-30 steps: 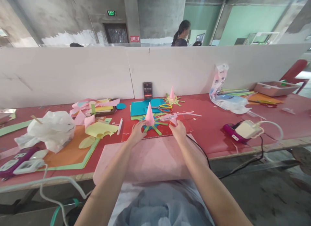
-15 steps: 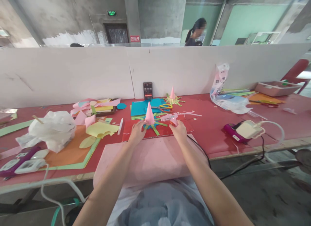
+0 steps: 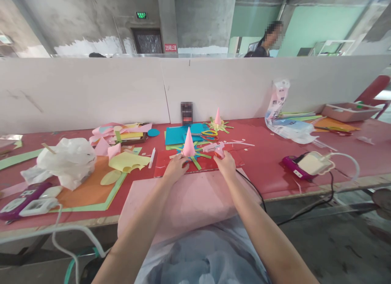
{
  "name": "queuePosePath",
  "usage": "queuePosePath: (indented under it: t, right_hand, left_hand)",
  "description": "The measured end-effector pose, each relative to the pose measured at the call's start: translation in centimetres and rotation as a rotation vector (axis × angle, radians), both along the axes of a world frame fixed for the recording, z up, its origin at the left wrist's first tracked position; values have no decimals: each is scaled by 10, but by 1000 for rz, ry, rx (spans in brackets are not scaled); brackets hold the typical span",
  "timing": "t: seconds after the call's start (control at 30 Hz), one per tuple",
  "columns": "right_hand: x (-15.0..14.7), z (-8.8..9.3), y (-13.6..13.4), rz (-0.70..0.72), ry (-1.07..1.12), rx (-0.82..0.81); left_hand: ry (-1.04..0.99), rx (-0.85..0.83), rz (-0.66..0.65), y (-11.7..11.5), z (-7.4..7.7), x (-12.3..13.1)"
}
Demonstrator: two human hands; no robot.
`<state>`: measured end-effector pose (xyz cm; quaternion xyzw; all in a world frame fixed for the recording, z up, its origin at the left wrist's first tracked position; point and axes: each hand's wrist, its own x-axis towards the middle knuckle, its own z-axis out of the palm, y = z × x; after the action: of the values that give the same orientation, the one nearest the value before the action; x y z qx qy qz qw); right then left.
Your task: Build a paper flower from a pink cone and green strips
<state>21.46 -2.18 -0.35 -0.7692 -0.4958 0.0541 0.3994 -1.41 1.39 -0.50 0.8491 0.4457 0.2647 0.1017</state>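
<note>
A pink paper cone [image 3: 189, 145] stands upright on a blue star-shaped paper base with green strips [image 3: 196, 162] radiating from it, over a red board [image 3: 161, 164]. My left hand [image 3: 176, 169] is at the near left edge of this base, fingers curled together; what lies between them, if anything, is hidden. My right hand [image 3: 225, 164] is wrapped round the handle of a pink hot glue gun [image 3: 214, 147], whose nozzle points left towards the base. A clear glue stick [image 3: 241, 143] sticks out of its back. Scissors with yellow handles [image 3: 210, 134] lie behind, on blue paper sheets [image 3: 174, 135].
A second pink cone [image 3: 218, 117] on green strips stands further back. Paper scraps [image 3: 128, 161] and a crumpled white plastic bag [image 3: 71, 159] lie left. To the right are a power strip [image 3: 295, 168], plastic packaging [image 3: 277, 113] and a tray [image 3: 350, 112]. A person [image 3: 265, 41] is beyond the partition.
My left hand has shifted slightly right and nearer to me along the base, its fingers curling in more. My right hand stays on the glue gun. The person behind has moved right.
</note>
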Motion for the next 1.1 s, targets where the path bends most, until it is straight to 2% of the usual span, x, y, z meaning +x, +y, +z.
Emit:
queuePosePath:
  t: [1.1]
  right_hand:
    - [0,2,-1,-1,6,-39]
  left_hand:
    - [24,25,-9,-4,3,0]
